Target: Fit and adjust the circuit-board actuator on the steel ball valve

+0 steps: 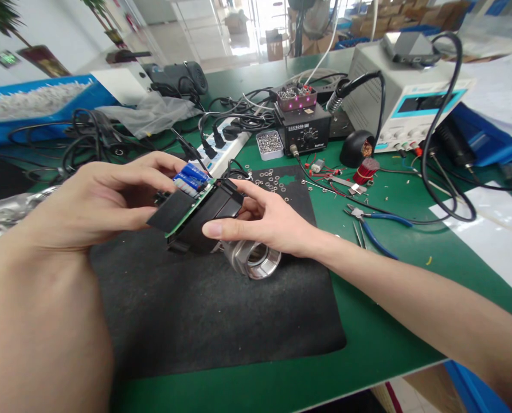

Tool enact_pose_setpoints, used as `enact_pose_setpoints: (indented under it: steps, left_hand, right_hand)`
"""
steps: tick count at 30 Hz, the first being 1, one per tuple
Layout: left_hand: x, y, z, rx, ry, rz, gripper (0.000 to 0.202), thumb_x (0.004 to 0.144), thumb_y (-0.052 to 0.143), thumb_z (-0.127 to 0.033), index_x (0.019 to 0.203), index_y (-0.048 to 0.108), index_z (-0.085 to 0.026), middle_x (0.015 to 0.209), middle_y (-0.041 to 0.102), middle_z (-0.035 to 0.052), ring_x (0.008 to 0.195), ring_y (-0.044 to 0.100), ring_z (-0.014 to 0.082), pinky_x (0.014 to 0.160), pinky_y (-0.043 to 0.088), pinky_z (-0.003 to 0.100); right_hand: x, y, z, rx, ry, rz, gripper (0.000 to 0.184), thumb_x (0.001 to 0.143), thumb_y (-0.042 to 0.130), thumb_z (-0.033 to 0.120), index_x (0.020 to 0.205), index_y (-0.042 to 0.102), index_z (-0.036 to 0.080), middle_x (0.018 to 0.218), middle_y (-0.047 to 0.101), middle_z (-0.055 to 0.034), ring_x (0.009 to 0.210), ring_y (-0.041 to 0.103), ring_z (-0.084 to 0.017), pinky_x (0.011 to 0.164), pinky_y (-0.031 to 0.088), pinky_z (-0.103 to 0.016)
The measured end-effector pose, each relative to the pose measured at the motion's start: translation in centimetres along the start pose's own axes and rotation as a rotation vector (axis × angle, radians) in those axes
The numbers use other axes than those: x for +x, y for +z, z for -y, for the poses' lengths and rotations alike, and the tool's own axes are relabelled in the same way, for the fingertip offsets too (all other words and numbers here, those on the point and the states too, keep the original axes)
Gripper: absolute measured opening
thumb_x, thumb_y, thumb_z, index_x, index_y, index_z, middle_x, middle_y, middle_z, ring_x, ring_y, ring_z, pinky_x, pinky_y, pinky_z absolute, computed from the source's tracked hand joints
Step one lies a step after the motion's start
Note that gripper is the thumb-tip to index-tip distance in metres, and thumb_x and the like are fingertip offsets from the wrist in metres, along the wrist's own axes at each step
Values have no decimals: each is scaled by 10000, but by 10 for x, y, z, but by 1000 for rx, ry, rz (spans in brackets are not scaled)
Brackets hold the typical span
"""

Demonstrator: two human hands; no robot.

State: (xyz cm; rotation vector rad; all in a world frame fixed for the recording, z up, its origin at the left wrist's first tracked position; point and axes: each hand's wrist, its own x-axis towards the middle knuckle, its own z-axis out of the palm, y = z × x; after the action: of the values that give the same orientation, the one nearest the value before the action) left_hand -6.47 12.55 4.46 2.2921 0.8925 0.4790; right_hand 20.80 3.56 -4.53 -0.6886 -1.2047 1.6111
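Observation:
Above the black mat, a green-edged circuit board (pixel 191 211) with blue cylindrical parts (pixel 192 174) sits tilted against a black plastic housing (pixel 210 215). My left hand (pixel 122 195) grips the board at its left side, fingers closed around the blue parts and a flat black piece. On the right, my right hand (pixel 260 221) holds the housing, thumb on its near face and fingers behind. A shiny metal threaded fitting (pixel 256 259) is just below the housing; whether the two are joined is partly hidden.
Nuts or washers (pixel 273 180) lie scattered on the black mat (pixel 221 321). Blue-handled cutters (pixel 376 226) rest to the right, near a soldering station (pixel 305 132) and a power supply (pixel 410 97). A power strip (pixel 225 149) with plugged cables stands behind my hands.

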Motion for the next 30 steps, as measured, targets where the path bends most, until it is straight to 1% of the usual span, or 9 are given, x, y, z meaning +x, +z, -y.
enact_pose_setpoints:
  steps: [4,7,11,14,18,22,27,30]
  left_hand:
    - [0,2,0,-5,-15,-6,241,768,861,-356,976,803,-249,1315,639,62,1154,656,187,1004,528,247]
    - [0,3,0,-17,-19,-6,248,766,863,-360,980,807,-248,1326,639,68,1160,653,197,1012,524,262]
    - [0,2,0,-24,-5,-4,230,788,847,-351,984,803,-239,1321,644,74,1191,649,198,986,523,235]
    - [0,2,0,-17,7,-11,232,779,853,-346,979,802,-239,1314,647,71,1197,648,196,984,523,227]
    - [1,1,0,-11,-11,-4,236,771,858,-341,982,805,-249,1317,648,70,1180,651,201,984,529,246]
    - [2,2,0,-13,-28,-10,269,744,877,-378,973,811,-254,1319,648,71,1135,660,199,1012,534,276]
    - [1,2,0,-3,-12,-6,275,751,872,-386,981,807,-250,1302,651,68,1159,658,190,995,530,236]
    - [1,1,-1,6,-7,-1,286,751,867,-420,981,809,-260,1299,653,67,1152,659,194,990,532,243]
  right_hand:
    - [0,-1,-1,-27,-8,-14,756,648,970,426,1327,648,339,974,736,8,843,674,-199,748,588,-326]
    - [0,-2,-2,-28,-12,-9,765,646,970,442,1331,646,340,965,734,5,852,672,-205,744,585,-325]
    - [0,-2,-2,-27,-15,-4,775,649,969,443,1341,639,331,964,733,1,860,674,-204,746,580,-320]
    - [0,-2,-1,-40,-9,-15,766,653,967,442,1338,644,330,970,729,1,859,674,-203,753,579,-323]
    - [0,-2,-1,-45,-4,-12,761,650,966,447,1331,646,335,954,726,4,836,666,-197,737,575,-319]
    - [0,-1,-1,-41,-17,-18,766,635,970,452,1323,653,335,949,727,3,798,649,-185,720,570,-310]
    - [-1,-1,0,-56,-7,-26,767,637,966,453,1327,653,330,934,724,7,764,635,-172,695,557,-298]
    - [-1,-1,0,-52,-15,-23,753,643,963,452,1320,655,332,944,728,4,786,644,-181,709,562,-303]
